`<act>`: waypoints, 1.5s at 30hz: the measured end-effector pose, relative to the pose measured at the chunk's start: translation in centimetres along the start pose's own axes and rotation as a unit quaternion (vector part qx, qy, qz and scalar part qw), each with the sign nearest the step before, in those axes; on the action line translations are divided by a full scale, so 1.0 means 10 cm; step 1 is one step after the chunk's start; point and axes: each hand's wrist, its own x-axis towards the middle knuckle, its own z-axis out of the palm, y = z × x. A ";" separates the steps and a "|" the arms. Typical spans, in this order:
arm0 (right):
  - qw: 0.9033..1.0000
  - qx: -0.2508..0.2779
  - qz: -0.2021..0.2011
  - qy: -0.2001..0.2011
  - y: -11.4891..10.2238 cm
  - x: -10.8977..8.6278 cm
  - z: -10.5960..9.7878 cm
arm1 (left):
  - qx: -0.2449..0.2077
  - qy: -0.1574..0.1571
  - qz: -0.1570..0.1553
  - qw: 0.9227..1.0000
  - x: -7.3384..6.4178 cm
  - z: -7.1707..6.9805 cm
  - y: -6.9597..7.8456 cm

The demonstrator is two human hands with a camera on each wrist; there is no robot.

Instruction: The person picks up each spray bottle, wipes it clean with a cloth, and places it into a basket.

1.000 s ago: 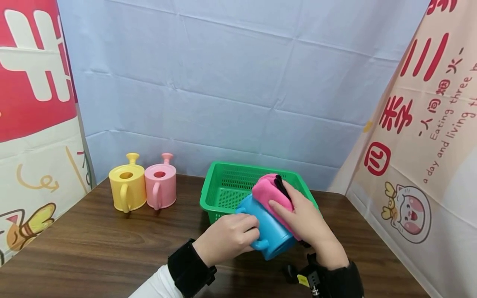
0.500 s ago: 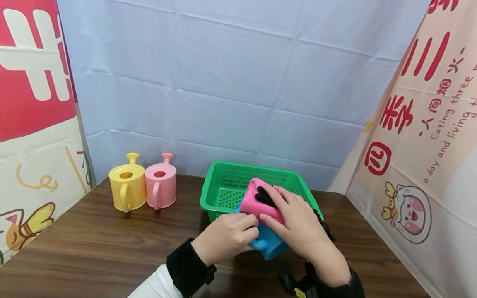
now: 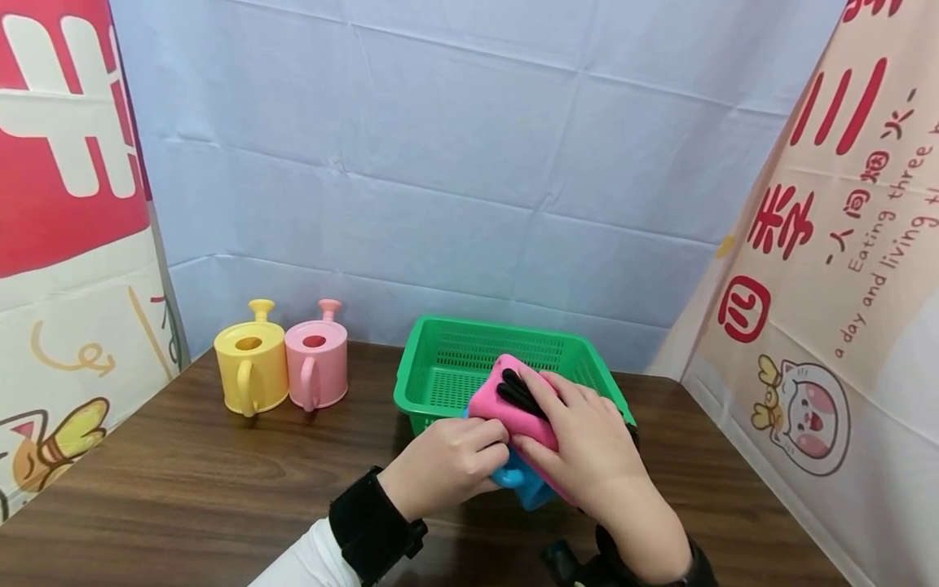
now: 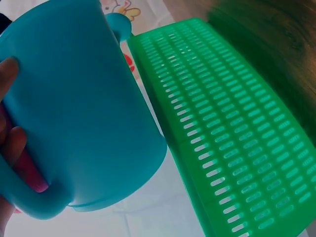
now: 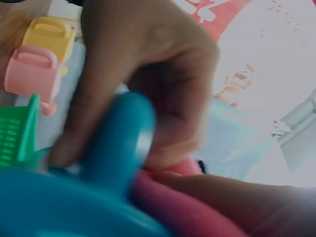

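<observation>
In the head view my left hand (image 3: 447, 466) grips the handle of a blue watering can (image 3: 534, 491), tilted over the near side of the green basket. The right wrist view shows these fingers curled round the blue handle (image 5: 121, 140). My right hand (image 3: 597, 448) holds a folded pink cloth (image 3: 506, 401) against the can's upper side, its fingers spread over it. A black strip (image 3: 519, 393) shows on the cloth beside those fingers. Seen from the left wrist, the can's smooth side (image 4: 84, 108) fills the left, with fingertips at its edge. Hand and cloth hide most of the can.
The green slotted basket (image 3: 447, 322) stands just behind the hands. Left of it, a yellow watering can (image 3: 264, 375) and a pink watering can (image 3: 333, 367) stand side by side on the brown wooden table (image 3: 176, 473). A pale blue cloth backdrop (image 3: 440, 163) hangs behind.
My right hand has slid the pink cloth leftward and down over the blue watering can, covering more of it. My left hand has stayed on the handle.
</observation>
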 end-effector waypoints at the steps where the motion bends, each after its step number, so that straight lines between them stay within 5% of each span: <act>1: 1.000 0.004 0.004 0.009 0.00 0.02 0.02 | -0.001 0.002 -0.001 1.000 0.00 0.00 0.00; 6: 0.995 0.069 0.064 0.024 0.07 0.11 0.09 | -0.001 0.010 0.002 1.000 0.02 0.00 0.01; 10: 0.981 0.153 0.118 -0.011 0.23 0.16 0.12 | 0.001 0.007 0.004 1.000 0.04 0.00 0.01; 18: 0.914 0.357 0.164 -0.105 0.67 0.21 0.24 | 0.006 -0.002 0.000 1.000 0.02 -0.01 0.02; 21: 0.903 0.385 0.151 -0.114 0.72 0.21 0.27 | 0.007 -0.004 -0.003 1.000 0.02 -0.01 0.02; 24: 0.914 0.369 0.133 -0.105 0.67 0.20 0.25 | 0.001 -0.004 -0.006 1.000 0.01 -0.02 0.02; 27: 0.942 0.320 0.068 -0.070 0.55 0.18 0.19 | -0.004 0.000 -0.007 1.000 0.02 -0.03 0.01; 30: 0.971 0.238 -0.022 -0.026 0.39 0.12 0.11 | 0.002 0.005 -0.001 1.000 0.03 -0.03 0.00; 34: 0.988 0.135 -0.076 0.008 0.22 0.06 0.04 | 0.001 0.006 -0.001 1.000 0.04 -0.03 0.00; 40: 0.990 0.144 -0.007 -0.009 0.22 0.10 0.08 | -0.002 0.000 -0.002 1.000 0.03 -0.02 0.00; 45: 0.961 0.256 0.086 -0.057 0.39 0.16 0.17 | -0.018 -0.010 -0.015 1.000 0.01 -0.03 0.02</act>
